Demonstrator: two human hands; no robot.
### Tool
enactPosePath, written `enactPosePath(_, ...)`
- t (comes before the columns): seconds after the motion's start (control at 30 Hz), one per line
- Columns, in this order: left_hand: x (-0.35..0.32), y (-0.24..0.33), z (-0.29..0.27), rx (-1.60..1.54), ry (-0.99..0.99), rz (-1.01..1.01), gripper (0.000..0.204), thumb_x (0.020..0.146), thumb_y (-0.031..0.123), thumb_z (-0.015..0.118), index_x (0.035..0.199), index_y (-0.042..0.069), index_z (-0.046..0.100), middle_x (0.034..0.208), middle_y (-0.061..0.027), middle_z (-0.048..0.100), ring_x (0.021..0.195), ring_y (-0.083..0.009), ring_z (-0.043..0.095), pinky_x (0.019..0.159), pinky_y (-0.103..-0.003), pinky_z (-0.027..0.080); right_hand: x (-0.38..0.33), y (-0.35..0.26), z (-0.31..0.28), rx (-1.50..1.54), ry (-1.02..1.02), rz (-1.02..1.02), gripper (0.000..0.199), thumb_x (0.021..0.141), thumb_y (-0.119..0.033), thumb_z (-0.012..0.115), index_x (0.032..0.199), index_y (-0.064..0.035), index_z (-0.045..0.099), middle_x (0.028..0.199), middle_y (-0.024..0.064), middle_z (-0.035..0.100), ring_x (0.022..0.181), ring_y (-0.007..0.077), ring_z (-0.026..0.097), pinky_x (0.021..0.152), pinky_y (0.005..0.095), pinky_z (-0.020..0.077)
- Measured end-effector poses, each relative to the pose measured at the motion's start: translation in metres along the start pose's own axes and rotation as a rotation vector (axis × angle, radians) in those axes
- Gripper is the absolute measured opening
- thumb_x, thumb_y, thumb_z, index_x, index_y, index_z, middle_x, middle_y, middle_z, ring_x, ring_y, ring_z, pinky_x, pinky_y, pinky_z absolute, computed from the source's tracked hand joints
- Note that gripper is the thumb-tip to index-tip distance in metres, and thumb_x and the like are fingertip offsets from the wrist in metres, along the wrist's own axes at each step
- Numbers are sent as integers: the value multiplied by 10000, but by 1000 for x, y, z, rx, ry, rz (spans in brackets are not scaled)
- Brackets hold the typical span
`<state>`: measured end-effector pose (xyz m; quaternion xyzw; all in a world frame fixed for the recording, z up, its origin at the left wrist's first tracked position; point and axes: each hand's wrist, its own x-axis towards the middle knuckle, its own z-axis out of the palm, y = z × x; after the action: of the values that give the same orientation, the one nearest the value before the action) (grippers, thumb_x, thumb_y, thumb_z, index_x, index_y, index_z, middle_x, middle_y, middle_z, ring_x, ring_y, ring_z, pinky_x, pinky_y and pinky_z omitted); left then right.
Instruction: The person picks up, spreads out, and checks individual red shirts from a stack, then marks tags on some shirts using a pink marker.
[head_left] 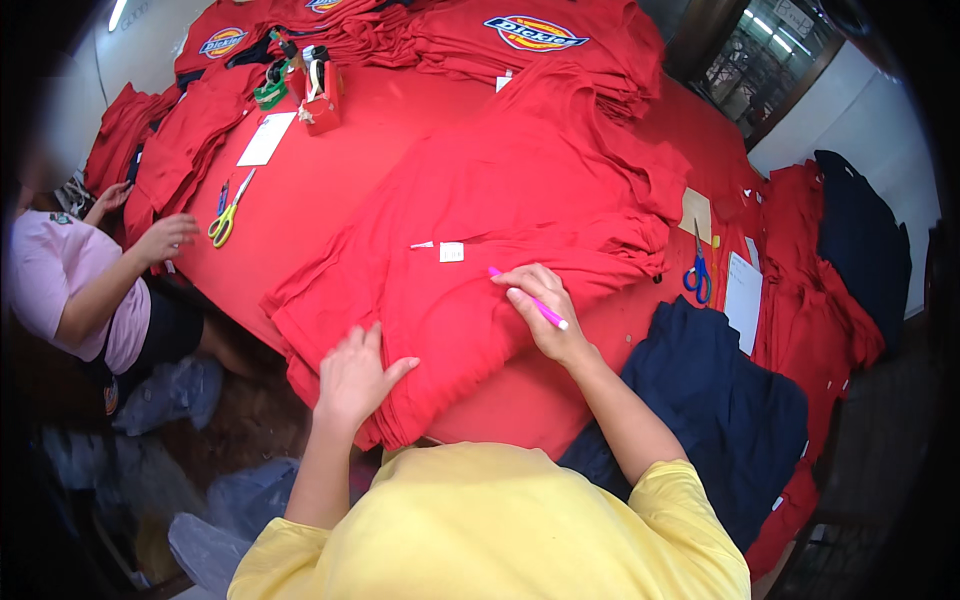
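Observation:
A stack of red shirts (400, 215) lies spread across the table in front of me. My left hand (355, 375) rests on its near left part, fingers stretched and thumb apart, holding nothing. Over the right side of the stack, my right hand (545, 310) grips a pink pen (553, 317) with a white end pointing down to the right. A small white label (452, 252) sits on the red cloth just left of that hand.
A co-worker in pink (75, 270) stands at the left table edge. Yellow scissors (224, 222), a tape dispenser (320, 98) and paper (267, 140) lie beyond. Blue scissors (698, 272), a white sheet (743, 300) and navy garments (700, 390) are to the right. Folded red shirts (560, 45) pile at the back.

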<state>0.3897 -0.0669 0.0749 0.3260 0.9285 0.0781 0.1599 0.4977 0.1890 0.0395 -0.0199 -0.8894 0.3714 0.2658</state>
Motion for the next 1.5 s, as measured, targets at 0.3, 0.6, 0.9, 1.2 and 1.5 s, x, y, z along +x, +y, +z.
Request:
enactPosePath(0.3, 3, 71, 1, -388, 429, 733, 172, 840, 149, 645, 953, 39, 577, 807, -118, 593, 742, -297, 615, 624, -396, 488, -11, -89, -5, 693, 61, 287, 136, 916, -93, 596, 819, 2, 612, 720, 16, 589, 668, 64, 532, 589, 248, 427)
enactPosePath(0.6, 20, 44, -25, -919, -22, 330, 251, 997, 221, 482, 919, 12, 597, 669, -76, 522, 659, -134, 506, 673, -287, 433, 26, -56, -72, 1032, 464, 16, 142, 946, -132, 569, 924, -9, 637, 774, 42, 597, 666, 87, 553, 585, 241, 438)
enactPosePath(0.9, 128, 49, 54, -494, 408, 290, 212, 856, 114, 626, 1053, 35, 639, 964, -125, 565, 944, -300, 607, 797, -419, 487, 59, 21, 75, 838, 501, 294, 270, 994, -177, 462, 1030, 22, 641, 906, 85, 631, 805, 132, 602, 706, 279, 502)
enactPosePath(1.2, 148, 23, 64, -945, 250, 221, 162, 870, 166, 648, 914, 28, 718, 858, -57, 633, 893, -181, 600, 820, -330, 457, 45, 16, 73, 544, 351, 291, 178, 931, -101, 498, 851, 4, 619, 658, 33, 583, 578, 89, 518, 538, 264, 410)
enactPosePath(1.5, 151, 17, 68, -1161, 150, 230, 200, 911, 127, 580, 899, -36, 695, 904, -53, 658, 918, -115, 573, 940, -286, 399, 48, 17, 78, 316, 259, 239, 194, 938, -90, 497, 823, 14, 615, 644, 45, 577, 602, 113, 546, 565, 277, 437)
